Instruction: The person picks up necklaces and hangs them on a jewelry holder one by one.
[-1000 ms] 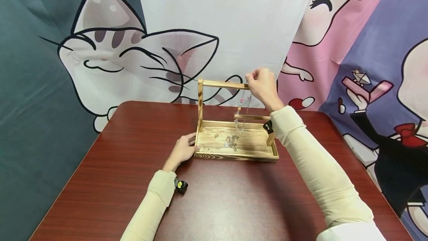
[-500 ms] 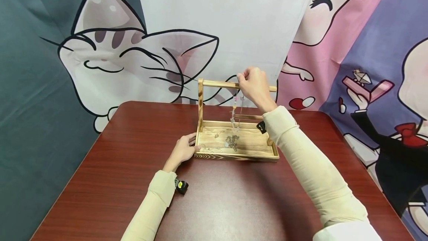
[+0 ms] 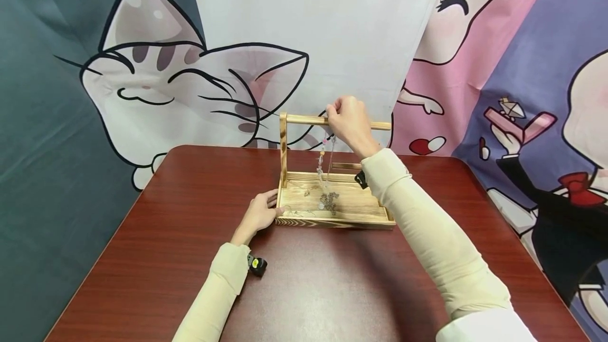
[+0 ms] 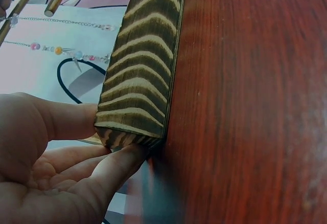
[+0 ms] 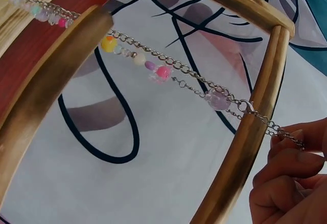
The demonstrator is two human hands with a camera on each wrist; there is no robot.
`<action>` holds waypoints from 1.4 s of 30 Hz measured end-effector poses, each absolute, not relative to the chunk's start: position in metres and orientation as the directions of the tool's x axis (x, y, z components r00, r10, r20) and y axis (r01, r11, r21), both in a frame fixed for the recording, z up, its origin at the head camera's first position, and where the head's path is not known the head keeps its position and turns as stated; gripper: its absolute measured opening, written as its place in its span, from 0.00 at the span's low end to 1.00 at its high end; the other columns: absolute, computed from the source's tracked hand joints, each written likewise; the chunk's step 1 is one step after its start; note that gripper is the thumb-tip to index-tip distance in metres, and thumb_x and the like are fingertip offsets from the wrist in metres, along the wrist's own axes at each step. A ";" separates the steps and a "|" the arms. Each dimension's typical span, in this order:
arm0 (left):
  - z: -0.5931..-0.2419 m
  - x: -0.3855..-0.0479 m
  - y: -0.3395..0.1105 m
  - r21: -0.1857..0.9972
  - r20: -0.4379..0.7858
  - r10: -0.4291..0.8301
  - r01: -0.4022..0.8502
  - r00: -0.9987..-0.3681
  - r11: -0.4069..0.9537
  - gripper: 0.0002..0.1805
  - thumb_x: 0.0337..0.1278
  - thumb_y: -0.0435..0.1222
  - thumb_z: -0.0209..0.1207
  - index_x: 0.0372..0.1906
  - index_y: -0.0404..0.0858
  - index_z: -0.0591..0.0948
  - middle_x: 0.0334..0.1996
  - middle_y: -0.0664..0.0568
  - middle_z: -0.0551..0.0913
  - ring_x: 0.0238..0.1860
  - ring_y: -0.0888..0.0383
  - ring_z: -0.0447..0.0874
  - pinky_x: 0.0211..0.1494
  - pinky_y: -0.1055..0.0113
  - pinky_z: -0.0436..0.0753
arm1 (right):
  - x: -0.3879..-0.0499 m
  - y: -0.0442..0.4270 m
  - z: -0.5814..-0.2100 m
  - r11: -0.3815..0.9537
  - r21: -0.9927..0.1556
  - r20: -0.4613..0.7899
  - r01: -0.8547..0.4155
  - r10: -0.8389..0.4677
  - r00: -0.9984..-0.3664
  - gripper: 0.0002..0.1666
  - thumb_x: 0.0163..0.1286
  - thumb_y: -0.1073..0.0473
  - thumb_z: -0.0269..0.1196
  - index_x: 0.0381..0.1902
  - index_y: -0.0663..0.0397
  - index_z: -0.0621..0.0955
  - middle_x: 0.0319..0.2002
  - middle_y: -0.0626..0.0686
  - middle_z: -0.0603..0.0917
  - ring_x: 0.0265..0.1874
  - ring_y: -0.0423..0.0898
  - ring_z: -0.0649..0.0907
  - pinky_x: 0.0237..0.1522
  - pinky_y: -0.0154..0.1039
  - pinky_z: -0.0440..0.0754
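The right hand [image 3: 351, 123], pinching a silver chain strung with multicoloured beads [image 5: 162, 72], has shifted leftward along the pale round wooden upper rod [image 3: 304, 119] — bringing it near mid-rod, hanging — while the left hand [image 3: 258, 212] pinches the striped rectangular wooden tray's [image 3: 351, 224] corner.

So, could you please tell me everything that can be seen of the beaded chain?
The beaded chain has silvery, metal-looking links and pink, purple, yellow and clear beads, with a clasp near its top. The right hand pinches its upper end by the upper bar; below, two strands hang down toward the wooden tray. Whether it touches the bar or the tray, I cannot tell.
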State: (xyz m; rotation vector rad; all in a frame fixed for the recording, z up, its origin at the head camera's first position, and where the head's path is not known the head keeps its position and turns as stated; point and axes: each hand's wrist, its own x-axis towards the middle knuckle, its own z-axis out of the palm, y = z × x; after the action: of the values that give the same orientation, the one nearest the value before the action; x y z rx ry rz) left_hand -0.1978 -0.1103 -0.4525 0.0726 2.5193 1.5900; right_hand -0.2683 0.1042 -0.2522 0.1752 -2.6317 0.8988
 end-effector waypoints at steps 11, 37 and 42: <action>-0.453 -0.197 -0.111 0.904 -0.100 0.131 -0.035 -0.986 0.425 0.34 0.50 0.29 0.62 0.65 0.34 0.66 0.58 0.39 0.73 0.59 0.49 0.72 0.58 0.59 0.74 | -0.270 0.089 -0.252 0.812 -0.547 0.341 -0.205 -0.008 -0.940 0.13 0.65 0.50 0.54 0.25 0.49 0.77 0.23 0.49 0.79 0.23 0.46 0.76 0.23 0.40 0.73; -0.452 -0.197 -0.112 0.898 -0.113 0.139 -0.041 -0.984 0.438 0.33 0.53 0.30 0.61 0.65 0.35 0.65 0.59 0.40 0.72 0.59 0.49 0.71 0.59 0.58 0.73 | -0.268 0.054 -0.252 0.848 -0.470 0.358 -0.247 -0.073 -0.931 0.16 0.68 0.50 0.51 0.22 0.49 0.73 0.20 0.47 0.77 0.19 0.45 0.76 0.21 0.39 0.74; -0.449 -0.195 -0.112 0.897 -0.119 0.134 -0.048 -0.984 0.439 0.33 0.52 0.31 0.61 0.65 0.36 0.65 0.59 0.40 0.72 0.60 0.49 0.71 0.60 0.58 0.72 | -0.267 0.050 -0.251 0.860 -0.437 0.385 -0.265 -0.088 -0.919 0.16 0.68 0.51 0.51 0.21 0.49 0.73 0.20 0.48 0.77 0.19 0.45 0.76 0.22 0.40 0.73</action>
State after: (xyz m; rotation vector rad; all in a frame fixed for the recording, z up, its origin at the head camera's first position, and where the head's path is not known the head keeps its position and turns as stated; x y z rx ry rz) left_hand -0.1947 -0.1116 -0.4490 0.0756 2.5145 1.5764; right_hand -0.2672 0.0496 -0.2512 0.2636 -2.6797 0.7013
